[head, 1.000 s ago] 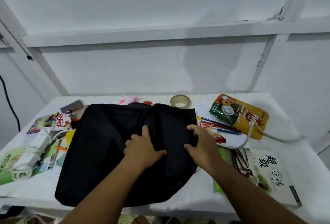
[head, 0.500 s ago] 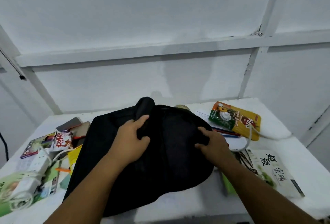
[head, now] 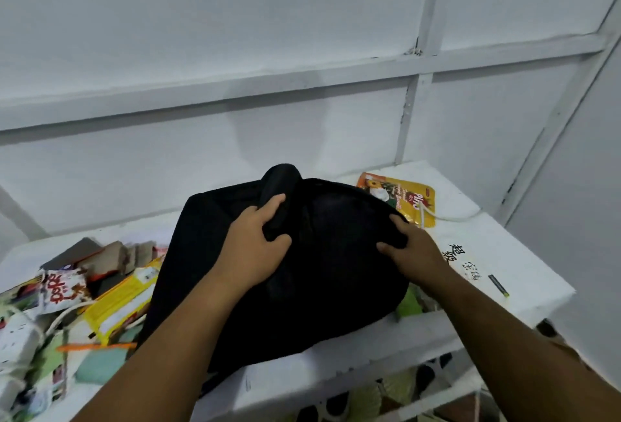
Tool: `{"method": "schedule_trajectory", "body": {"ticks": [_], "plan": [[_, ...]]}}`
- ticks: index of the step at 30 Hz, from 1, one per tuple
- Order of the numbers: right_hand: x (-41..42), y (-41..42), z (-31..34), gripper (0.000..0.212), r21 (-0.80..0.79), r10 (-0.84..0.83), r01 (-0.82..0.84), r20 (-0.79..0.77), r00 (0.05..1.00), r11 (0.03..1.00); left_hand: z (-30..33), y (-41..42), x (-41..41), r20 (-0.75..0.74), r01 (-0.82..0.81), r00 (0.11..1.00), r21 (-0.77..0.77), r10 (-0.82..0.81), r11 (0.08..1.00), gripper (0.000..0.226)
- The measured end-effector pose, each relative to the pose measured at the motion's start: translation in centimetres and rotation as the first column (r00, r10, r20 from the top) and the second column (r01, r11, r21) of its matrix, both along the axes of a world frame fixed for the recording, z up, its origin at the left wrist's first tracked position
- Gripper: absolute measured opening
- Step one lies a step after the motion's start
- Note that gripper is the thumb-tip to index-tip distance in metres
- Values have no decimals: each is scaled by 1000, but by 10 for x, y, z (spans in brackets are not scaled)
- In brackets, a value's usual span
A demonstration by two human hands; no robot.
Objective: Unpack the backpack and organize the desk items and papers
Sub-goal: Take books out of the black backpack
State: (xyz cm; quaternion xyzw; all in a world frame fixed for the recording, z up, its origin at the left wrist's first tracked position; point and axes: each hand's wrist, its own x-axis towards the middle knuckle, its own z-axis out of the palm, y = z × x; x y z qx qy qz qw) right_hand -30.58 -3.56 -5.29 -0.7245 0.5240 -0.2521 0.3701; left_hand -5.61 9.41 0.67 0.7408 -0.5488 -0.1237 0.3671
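White desk (head: 487, 246): "Pino" pouch (head: 401, 196) at 1 o'clock; black backpack (head: 322, 273) grasped by left hand (head: 255, 243) and right hand (head: 411, 246)

White-painted corner, plain and pale.
Panelled wall (head: 302, 35) crossed by a horizontal rail (head: 302, 85); a white bench (head: 504, 253) sits below.

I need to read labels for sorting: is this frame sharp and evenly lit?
Head view: the left clutter around the red-and-white snack packet is motion-blurred; the black backpack shows almost no detail; the wall beams bow from wide-angle distortion; lighting is soft, with a faint shadow on the wall.
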Motion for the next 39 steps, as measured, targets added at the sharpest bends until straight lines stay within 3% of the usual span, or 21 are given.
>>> {"method": "schedule_trajectory", "body": {"ticks": [6,11,13,15,18,23,33,39], "plan": [[-31,12,-16,24,-39,10,1,273,962,999,-62,-27,-37,-114,30,993,53,-24,998,70],[-76,-5,-50,13,-201,-136,157,114,984,967,-92,-37,-63,-160,-12,987,65,22,998,56],[-94,-13,-66,36,-262,-248,214,-102,963,941,-98,-39,-67,-116,-35,992,86,45,996,53],[-111,-18,-77,71,-197,-312,253,-384,869,947,-102,-40,-70,-90,-44,995,98,53,994,53],[-123,-21,-81,101,-40,-257,275,-503,825,961,-105,-39,-72,-74,-54,995,90,61,994,54],[-122,-31,-73,102,-35,-255,272,-478,840,962,-109,-41,-72,-50,-77,995,112,83,991,54],[-151,-55,-61,116,263,-101,172,-262,960,949,-114,-42,-72,-56,-117,991,101,123,988,53],[-166,-49,-53,86,315,-92,93,-18,996,944,-114,-42,-72,-47,-116,992,94,121,989,53]]}}
